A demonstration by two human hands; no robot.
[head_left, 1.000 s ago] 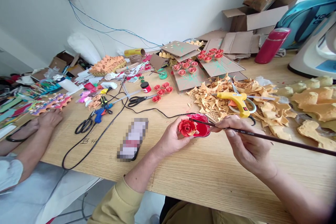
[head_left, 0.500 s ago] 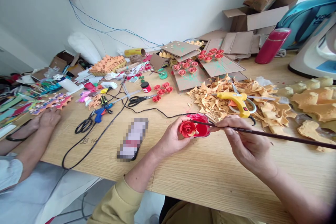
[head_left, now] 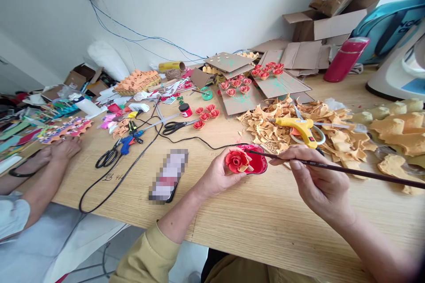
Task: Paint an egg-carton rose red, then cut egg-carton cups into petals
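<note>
My left hand (head_left: pixel 217 174) is closed around a rose-shaped flower (head_left: pixel 237 160), mostly red with bare orange patches on its outer petals. Between the fingers and thumb of my right hand (head_left: pixel 318 183) is a long dark paintbrush (head_left: pixel 348 170), held nearly level. Its tip reaches the flower's upper right edge; whether it touches cannot be made out. Just behind the flower sits a dish of red paint (head_left: pixel 260 163), partly covered by it. Several finished-looking red roses (head_left: pixel 205 116) lie farther back, beside a small red paint jar (head_left: pixel 185 109).
Orange carton scraps (head_left: pixel 265 128) and a yellow glue gun (head_left: pixel 299 128) lie beyond my right hand. A phone (head_left: pixel 168 176), black scissors (head_left: pixel 108 158) and a blue glue gun (head_left: pixel 126 143) with a looping cord are to the left. Another person's hands (head_left: pixel 66 147) rest at the far left.
My right hand and the paintbrush have shifted slightly right. The flower has turned a little in my left hand, showing more orange on its right side.
</note>
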